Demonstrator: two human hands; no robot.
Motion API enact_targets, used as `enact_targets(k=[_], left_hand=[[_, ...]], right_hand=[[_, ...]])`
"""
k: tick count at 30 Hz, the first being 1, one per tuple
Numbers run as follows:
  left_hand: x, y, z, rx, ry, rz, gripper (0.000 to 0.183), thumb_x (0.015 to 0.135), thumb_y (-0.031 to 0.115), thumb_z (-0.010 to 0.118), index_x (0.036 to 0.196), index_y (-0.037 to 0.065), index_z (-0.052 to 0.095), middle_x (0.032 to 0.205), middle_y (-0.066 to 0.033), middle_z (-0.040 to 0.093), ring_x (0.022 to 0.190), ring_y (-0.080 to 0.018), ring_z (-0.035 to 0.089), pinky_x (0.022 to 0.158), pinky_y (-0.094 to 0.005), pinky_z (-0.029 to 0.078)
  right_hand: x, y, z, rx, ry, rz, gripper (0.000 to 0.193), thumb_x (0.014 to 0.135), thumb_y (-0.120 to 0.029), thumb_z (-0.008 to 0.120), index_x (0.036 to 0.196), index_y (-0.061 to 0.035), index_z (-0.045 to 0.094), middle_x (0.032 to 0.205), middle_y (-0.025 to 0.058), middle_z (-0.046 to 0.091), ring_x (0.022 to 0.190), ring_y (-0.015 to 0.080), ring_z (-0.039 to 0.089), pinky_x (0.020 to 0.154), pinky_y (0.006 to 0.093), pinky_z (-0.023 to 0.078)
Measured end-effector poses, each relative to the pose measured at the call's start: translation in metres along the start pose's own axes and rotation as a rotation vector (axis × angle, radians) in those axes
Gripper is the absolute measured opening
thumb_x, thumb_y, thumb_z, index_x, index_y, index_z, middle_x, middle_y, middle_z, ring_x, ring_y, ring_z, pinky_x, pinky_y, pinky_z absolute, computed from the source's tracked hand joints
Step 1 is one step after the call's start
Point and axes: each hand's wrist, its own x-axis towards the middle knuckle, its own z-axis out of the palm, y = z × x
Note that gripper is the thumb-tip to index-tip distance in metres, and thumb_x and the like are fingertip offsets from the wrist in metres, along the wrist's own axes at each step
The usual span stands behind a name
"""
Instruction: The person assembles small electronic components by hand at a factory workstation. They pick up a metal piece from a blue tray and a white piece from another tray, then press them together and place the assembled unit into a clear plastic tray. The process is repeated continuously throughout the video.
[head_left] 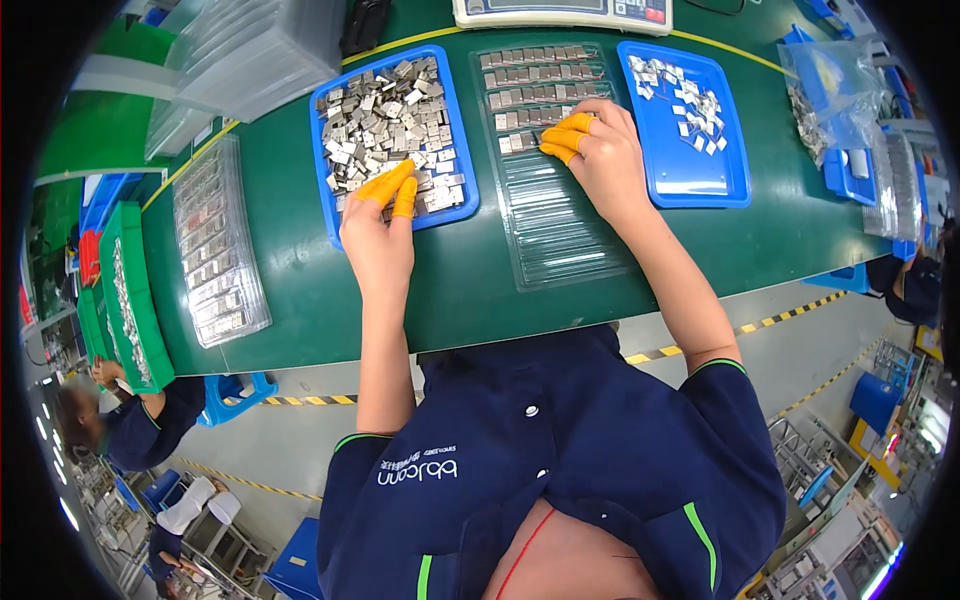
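My left hand (380, 225), with yellow finger cots on its fingertips, reaches into a blue tray (470, 190) heaped with small silvery metal pieces (385, 115). Its thumb and finger are pinched together low over the heap; what lies between them is too small to make out. A clear ribbed plastic tray (560, 235) lies to the right, its far rows filled with similar pieces (540, 73). Over the nearest, partly filled row, my right hand (605, 160), also in yellow finger cots, pinches at a small metal piece (518, 142), the grip partly hidden by its fingers.
Right of the clear tray, a second blue tray (695, 188) holds small white pieces with thin wires. A filled clear tray (220, 245) lies at the left, near a green bin (145, 300). A scale (565, 12) stands at the far edge. Another person (150, 430) sits at left.
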Motion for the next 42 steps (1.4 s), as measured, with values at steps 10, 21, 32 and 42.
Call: enact_targets(k=[10,21,32,42], left_hand=[[0.012,0.006,0.014,0.366,-0.164,0.192,0.02,0.064,0.011,0.074,0.08,0.001,0.069,0.079,-0.0156,0.061,0.082,-0.0304,0.054,0.08,-0.0397,0.041],[0.01,0.019,0.019,0.066,-0.087,0.042,0.028,0.074,0.004,0.069,0.102,0.003,0.065,0.078,-0.009,0.058,0.069,-0.0196,0.053,0.064,-0.0284,0.044],[-0.001,0.014,0.019,-0.636,-0.119,-0.266,0.019,0.079,0.0,0.066,0.097,-0.003,0.065,0.086,-0.0085,0.066,0.072,-0.0099,0.058,0.063,-0.0217,0.046],[0.0,0.046,0.027,-0.988,-0.19,-0.479,0.027,0.081,0.001,0.063,0.107,-0.007,0.06,0.093,-0.0153,0.066,0.08,-0.0187,0.065,0.072,-0.0242,0.053]], right_hand=[[-0.015,0.054,-0.053,0.191,0.086,0.415,0.015,0.073,-0.013,0.069,0.086,-0.0058,0.07,0.09,0.0101,0.066,0.089,0.0277,0.058,0.08,0.0356,0.045],[-0.047,0.108,-0.073,-0.097,0.024,0.44,0.022,0.073,-0.007,0.066,0.095,-0.0067,0.069,0.09,0.013,0.062,0.083,0.0284,0.057,0.074,0.0364,0.047],[-0.029,0.126,-0.073,-0.282,-0.222,0.18,0.021,0.068,-0.008,0.068,0.09,-0.007,0.069,0.092,0.0079,0.06,0.088,0.0247,0.055,0.077,0.0364,0.045],[-0.012,0.077,-0.082,-0.34,0.123,0.112,0.016,0.063,-0.02,0.075,0.076,-0.0127,0.07,0.084,-0.0016,0.064,0.087,0.0187,0.056,0.075,0.0344,0.039]])
